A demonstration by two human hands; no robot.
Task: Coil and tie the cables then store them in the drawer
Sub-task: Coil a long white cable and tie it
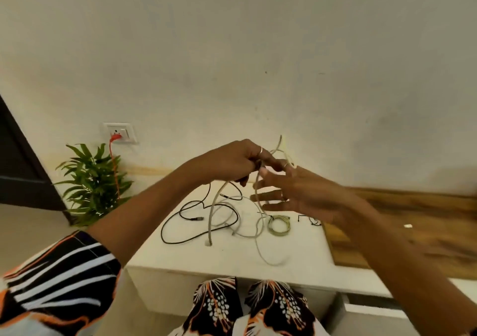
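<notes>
My left hand [235, 161] is raised above the white cabinet top [232, 255] and pinches a grey cable [212, 214] that hangs down to the surface. My right hand [291, 193] is beside it with fingers spread, and the cable loops around those fingers. The cable's free end [280, 142] sticks up behind both hands. On the top lie a loose black cable [180, 217], a loose white cable [258, 235] and a small coiled greenish cable [279, 226].
Small black ties [309, 219] lie right of the coil. A wooden panel [402, 232] adjoins the top on the right. A potted plant [93, 183] and a wall socket [120, 132] with an orange plug stand at left. An open drawer edge [371, 310] shows at lower right.
</notes>
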